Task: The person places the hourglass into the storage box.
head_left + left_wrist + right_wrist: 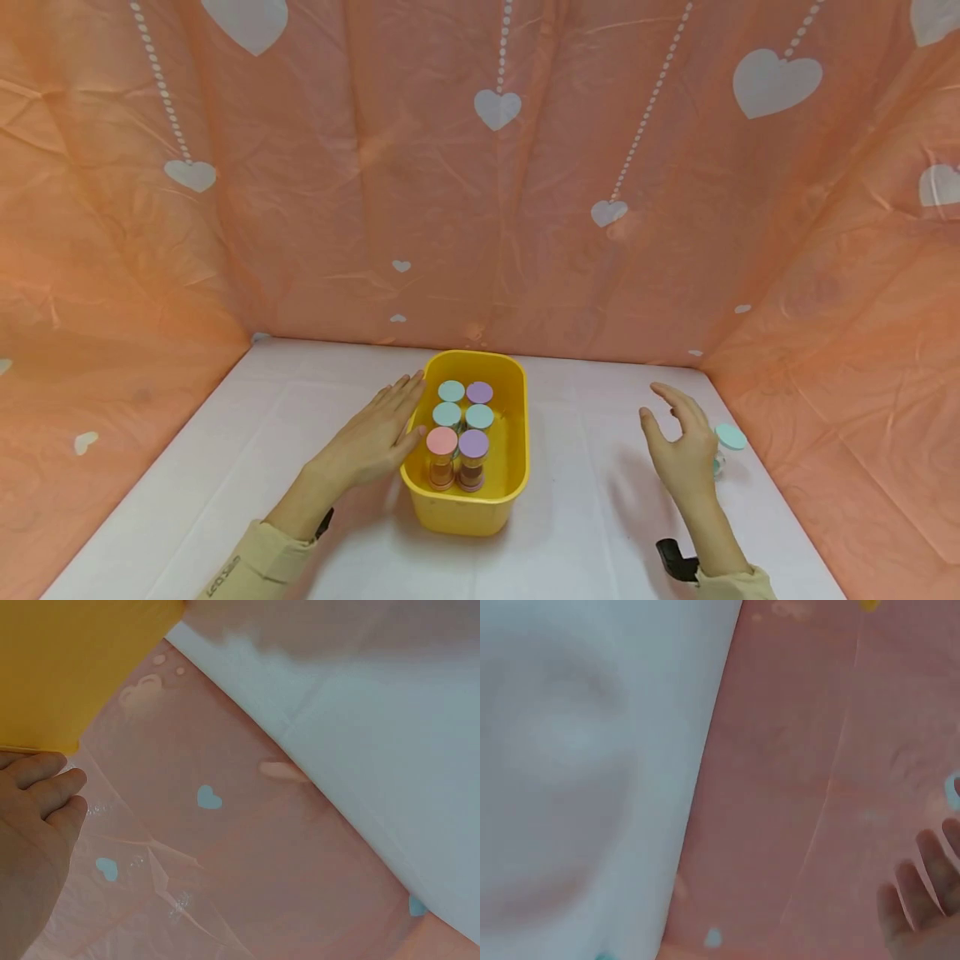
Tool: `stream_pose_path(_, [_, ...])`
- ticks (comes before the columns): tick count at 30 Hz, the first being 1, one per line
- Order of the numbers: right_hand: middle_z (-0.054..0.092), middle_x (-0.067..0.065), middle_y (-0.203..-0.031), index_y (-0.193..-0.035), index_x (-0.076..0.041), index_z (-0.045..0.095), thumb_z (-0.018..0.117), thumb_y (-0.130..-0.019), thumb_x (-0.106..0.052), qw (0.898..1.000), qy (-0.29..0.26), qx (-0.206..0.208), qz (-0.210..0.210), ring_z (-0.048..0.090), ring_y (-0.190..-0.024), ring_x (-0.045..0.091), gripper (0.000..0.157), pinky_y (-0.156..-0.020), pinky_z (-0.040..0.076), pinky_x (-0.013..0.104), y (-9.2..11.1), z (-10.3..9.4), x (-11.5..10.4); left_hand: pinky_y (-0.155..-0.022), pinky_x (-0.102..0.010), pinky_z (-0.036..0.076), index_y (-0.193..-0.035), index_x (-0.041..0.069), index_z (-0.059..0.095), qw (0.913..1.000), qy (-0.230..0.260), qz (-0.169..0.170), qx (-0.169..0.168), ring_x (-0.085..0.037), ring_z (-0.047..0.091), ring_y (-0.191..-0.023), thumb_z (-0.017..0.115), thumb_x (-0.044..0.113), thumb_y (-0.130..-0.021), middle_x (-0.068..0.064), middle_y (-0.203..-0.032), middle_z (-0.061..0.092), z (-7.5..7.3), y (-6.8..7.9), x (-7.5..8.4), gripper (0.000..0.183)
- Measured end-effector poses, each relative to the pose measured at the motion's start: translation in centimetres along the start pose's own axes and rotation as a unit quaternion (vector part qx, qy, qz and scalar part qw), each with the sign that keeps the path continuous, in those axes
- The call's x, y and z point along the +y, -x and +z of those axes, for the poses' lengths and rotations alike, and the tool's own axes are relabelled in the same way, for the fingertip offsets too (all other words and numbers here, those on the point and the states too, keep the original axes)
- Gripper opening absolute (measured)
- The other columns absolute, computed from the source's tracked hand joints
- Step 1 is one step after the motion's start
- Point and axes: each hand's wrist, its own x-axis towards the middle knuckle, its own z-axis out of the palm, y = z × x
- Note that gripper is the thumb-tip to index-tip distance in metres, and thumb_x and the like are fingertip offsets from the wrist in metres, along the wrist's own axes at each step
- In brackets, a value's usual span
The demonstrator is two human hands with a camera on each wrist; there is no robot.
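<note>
My left hand (371,437) lies along the left rim of a yellow plastic bin (465,518), its fingers straight. In the left wrist view, the left fingertips (71,780) are right at the edge of the yellow wall. Inside the bin stand several small clear jars with round lids: a pink lid (442,442) and a purple lid (474,444) in front, mint and purple ones behind. My right hand (686,458) is raised over the table at the right, holding nothing, thumb and fingers spread apart. Beside it, partly hidden by the hand, is a clear jar with a mint lid (730,437).
The table (577,517) has a white cover. Orange-pink sheeting (450,208) with white hearts hangs close behind the bin and along both sides. A black strap piece (677,560) sticks out at the right wrist.
</note>
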Motion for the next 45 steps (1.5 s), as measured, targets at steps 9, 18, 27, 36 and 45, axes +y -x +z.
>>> stream_pose_path(9, [0.058,0.014,-0.126,-0.117,-0.002,0.066,0.073,-0.074,0.000,0.996,0.046,0.044,0.064,0.044,-0.122,0.036,0.044,-0.102,0.027,0.047,-0.3,-3.7,2.9,-0.116,-0.046,0.017,-0.150,0.001,0.022,1.0000,-0.001,0.002,-0.003,-0.027,0.015,-0.145,0.036,0.043,-0.100,-0.011,-0.157,0.018,0.0,0.0,0.0,0.066])
stream_pose_path(18, [0.051,0.017,-0.134,-0.125,-0.002,0.061,0.071,-0.076,0.000,0.989,0.051,0.055,0.127,0.037,-0.129,0.036,0.050,-0.108,0.020,0.050,0.2,-6.4,5.4,-0.117,-0.045,0.016,-0.149,0.001,0.023,1.0000,0.000,0.005,-0.001,-0.029,0.017,-0.144,0.035,0.044,-0.101,-0.012,-0.157,0.018,-0.1,0.0,0.0,0.066])
stream_pose_path(27, [0.040,0.011,-0.146,-0.139,-0.007,0.047,0.064,-0.086,-0.015,0.970,0.074,-0.002,0.232,0.031,-0.135,0.035,0.056,-0.109,0.023,0.057,0.9,-7.5,6.7,-0.116,-0.047,0.019,-0.149,0.001,0.023,1.0000,0.002,0.005,0.000,-0.031,0.020,-0.143,0.036,0.044,-0.100,-0.012,-0.156,0.019,0.0,0.0,0.0,0.066])
stream_pose_path(36, [0.040,0.016,-0.146,-0.148,-0.011,0.033,0.062,-0.090,-0.028,0.948,0.104,-0.055,0.296,0.046,-0.123,0.041,0.067,-0.098,0.041,0.051,1.2,-7.7,7.2,-0.115,-0.048,0.020,-0.149,0.000,0.023,1.0000,0.000,0.007,0.001,-0.031,0.020,-0.143,0.035,0.045,-0.100,-0.013,-0.156,0.019,0.0,0.0,-0.1,0.067])
stream_pose_path(45, [0.051,0.022,-0.134,-0.146,-0.003,0.032,0.057,-0.093,-0.027,0.948,0.099,-0.066,0.296,0.053,-0.115,0.037,0.063,-0.093,0.047,0.031,1.5,-7.4,7.6,-0.116,-0.047,0.018,-0.149,0.001,0.023,1.0000,0.004,0.003,0.000,-0.028,0.016,-0.144,0.044,0.037,-0.099,-0.012,-0.157,0.018,0.1,0.0,-0.1,0.065])
